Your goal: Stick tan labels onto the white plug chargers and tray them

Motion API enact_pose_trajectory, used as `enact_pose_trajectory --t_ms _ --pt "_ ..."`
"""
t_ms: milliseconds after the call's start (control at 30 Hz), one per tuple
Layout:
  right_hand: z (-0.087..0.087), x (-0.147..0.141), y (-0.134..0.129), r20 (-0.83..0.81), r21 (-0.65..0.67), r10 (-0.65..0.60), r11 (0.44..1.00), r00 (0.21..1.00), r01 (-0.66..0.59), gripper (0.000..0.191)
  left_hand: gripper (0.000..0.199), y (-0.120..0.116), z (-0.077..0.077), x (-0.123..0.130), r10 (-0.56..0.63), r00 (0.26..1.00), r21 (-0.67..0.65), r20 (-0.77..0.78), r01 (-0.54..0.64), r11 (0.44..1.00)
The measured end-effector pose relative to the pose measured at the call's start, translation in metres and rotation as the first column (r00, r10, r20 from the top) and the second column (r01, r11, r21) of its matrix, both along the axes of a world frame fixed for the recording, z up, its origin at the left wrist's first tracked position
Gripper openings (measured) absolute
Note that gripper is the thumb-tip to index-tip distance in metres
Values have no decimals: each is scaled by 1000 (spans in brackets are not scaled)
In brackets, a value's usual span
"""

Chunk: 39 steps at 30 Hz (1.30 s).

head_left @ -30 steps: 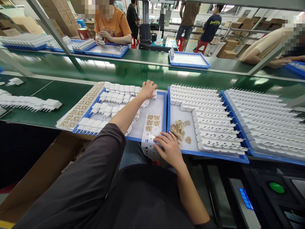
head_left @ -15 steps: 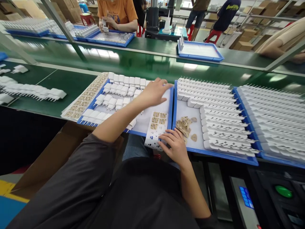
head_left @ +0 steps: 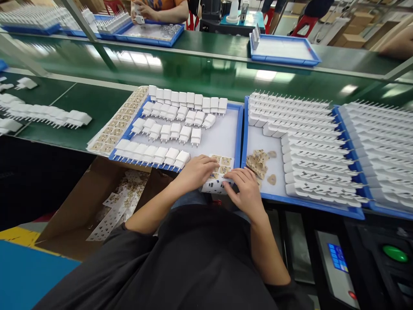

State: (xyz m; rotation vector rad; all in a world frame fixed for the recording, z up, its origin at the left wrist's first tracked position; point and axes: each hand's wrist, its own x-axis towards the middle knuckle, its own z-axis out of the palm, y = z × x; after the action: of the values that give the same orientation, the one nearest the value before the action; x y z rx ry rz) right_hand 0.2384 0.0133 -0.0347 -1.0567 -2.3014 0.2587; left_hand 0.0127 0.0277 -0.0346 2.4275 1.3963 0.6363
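A sheet of tan stickers (head_left: 226, 161) lies over the front right corner of a blue-rimmed tray (head_left: 239, 133), its peeled white part bent down over the near edge. My left hand (head_left: 199, 171) is on the sheet's left side, fingers together and curled, tips at the stickers. Whether a sticker is between them is hidden. From the right, my right hand (head_left: 245, 189) holds the sheet, with thumb and fingers on its lower right edge. White plug adapters (head_left: 175, 131) lie in rows in the tray, left of and beyond my hands.
Right of my hands, a second tray (head_left: 245, 144) holds rows of upright adapters (head_left: 309, 159) and a pile of tan peeled pieces (head_left: 258, 162). More sticker sheets (head_left: 121, 120) lie at left. Below is a cardboard box (head_left: 74, 211) with scraps. A co-worker's arm (head_left: 171, 10) shows across the bench.
My left hand has come back from above the far adapters, down and toward me to the sticker sheet. My right hand stays at the sheet. The camera view has tilted down.
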Motion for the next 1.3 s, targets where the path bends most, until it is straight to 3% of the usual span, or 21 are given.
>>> enact_pose_trajectory --t_ms 167,367,633,733,833,900,1000,1067,1200,1300 --pt "8 -4 0 16 -78 -28 996 999 29 21 28 -14 -1 9 18 997 46 81 -22 999" --pt "5 -10 -2 64 -74 -74 994 995 79 17 24 -26 -5 11 23 985 91 174 -39 995" --pt "6 -20 -3 -25 -43 -76 996 997 75 6 40 -29 -6 9 51 996 -7 69 -51 999" --pt "9 -13 -4 -139 -89 36 995 990 -48 9 45 -29 -3 9 70 998 -59 4 -69 996" --pt "11 7 -4 -367 -203 123 957 922 -209 8 48 -27 2 9 78 995 -122 -62 -85 989" --pt "11 23 -4 -484 -239 25 958 875 -160 7 49 -22 5 12 80 990 -142 -115 -96 985" --pt "13 39 -5 -488 -241 -94 970 868 -31 6 51 -7 3 19 100 976 -129 -191 -126 984" --pt "16 39 -8 -435 -243 -41 967 899 -74 7 50 7 -1 24 145 964 -96 -221 -170 981" --pt "22 22 -14 -359 -276 166 921 918 -275 9 50 39 -10 34 253 936 -10 -245 -263 965" --pt "23 7 -12 -328 -302 223 896 918 -325 10 48 58 -7 41 306 924 23 -230 -309 951"
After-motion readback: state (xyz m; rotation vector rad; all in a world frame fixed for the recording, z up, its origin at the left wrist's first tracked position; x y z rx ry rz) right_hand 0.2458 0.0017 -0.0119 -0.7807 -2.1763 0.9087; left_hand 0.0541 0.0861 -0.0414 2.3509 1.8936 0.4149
